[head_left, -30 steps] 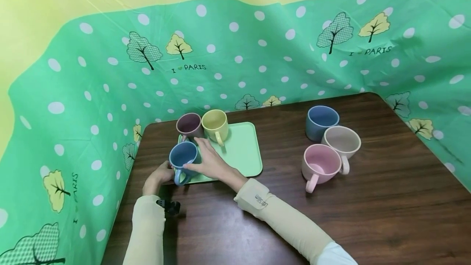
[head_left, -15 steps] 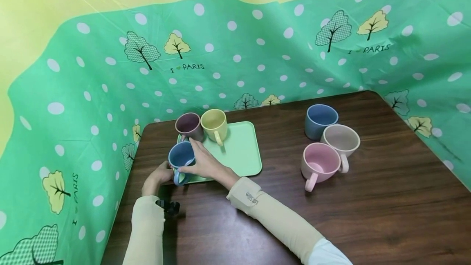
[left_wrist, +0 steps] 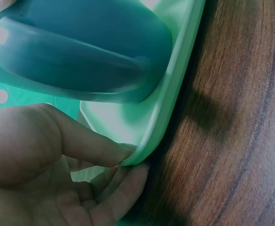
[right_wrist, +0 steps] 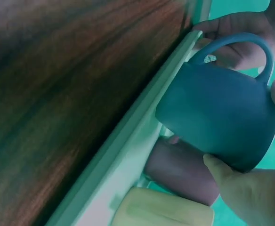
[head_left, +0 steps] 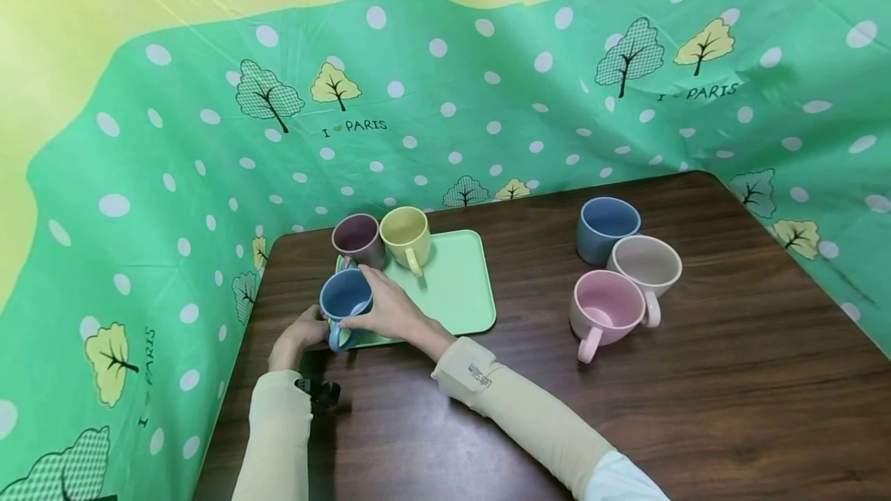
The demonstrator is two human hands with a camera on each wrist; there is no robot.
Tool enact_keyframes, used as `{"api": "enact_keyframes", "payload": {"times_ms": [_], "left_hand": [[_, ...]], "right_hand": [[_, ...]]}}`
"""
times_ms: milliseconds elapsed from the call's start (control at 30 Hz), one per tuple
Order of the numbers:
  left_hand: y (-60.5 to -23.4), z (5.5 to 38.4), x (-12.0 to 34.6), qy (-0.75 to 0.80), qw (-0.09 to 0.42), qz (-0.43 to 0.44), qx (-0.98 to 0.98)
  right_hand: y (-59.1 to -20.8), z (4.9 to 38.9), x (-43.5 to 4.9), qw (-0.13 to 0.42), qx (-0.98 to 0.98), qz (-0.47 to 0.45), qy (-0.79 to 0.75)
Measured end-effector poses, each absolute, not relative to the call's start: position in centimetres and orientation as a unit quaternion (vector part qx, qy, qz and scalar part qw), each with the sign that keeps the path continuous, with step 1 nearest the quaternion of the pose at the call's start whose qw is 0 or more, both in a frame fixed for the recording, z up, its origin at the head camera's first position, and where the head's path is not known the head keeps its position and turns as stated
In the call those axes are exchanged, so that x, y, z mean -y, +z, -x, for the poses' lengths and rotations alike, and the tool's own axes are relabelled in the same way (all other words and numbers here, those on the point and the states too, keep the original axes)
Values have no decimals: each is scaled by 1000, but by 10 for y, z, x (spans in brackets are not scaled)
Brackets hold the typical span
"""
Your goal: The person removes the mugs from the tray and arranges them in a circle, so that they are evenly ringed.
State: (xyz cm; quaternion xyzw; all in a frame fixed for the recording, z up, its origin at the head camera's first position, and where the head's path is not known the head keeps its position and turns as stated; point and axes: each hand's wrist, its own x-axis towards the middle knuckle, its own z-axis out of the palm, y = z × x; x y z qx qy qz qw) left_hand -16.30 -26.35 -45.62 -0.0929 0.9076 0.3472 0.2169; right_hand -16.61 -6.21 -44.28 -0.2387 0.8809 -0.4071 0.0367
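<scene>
The table (head_left: 501,416) carries the green tray (head_left: 455,284), 3 clustered mugs (head_left: 633,269) well to its right, the left hand (head_left: 299,332) pinching the tray's near-left corner, the right hand (head_left: 393,311) gripping the blue mug (head_left: 344,297) there, yellow mug (head_left: 404,236) and purple mug (head_left: 362,244) close behind.

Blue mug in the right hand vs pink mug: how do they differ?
Contact: the right hand grips the blue mug; no hand touches the pink mug.
Place: the blue mug is at the near-left corner of the green tray; the pink mug stands on the wooden table, right of the tray.
Shared: both are mouth-up, each with one handle.
</scene>
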Motion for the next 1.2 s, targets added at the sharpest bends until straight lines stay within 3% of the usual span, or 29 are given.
{"api": "enact_keyframes", "payload": {"times_ms": [300, 467, 900, 1200], "left_hand": [[-472, 167, 272, 419, 219, 72, -878], [-465, 162, 265, 411, 226, 103, -877], [-459, 163, 266, 378, 236, 101, -889], [-457, 166, 267, 391, 247, 110, -880]], "right_hand": [[-446, 157, 52, 2, -882, 208, -424], [-444, 155, 42, 0, -880, 202, -430], [-419, 149, 12, 10, -874, 169, -455], [-397, 146, -13, -21, -867, 143, -477]]}}
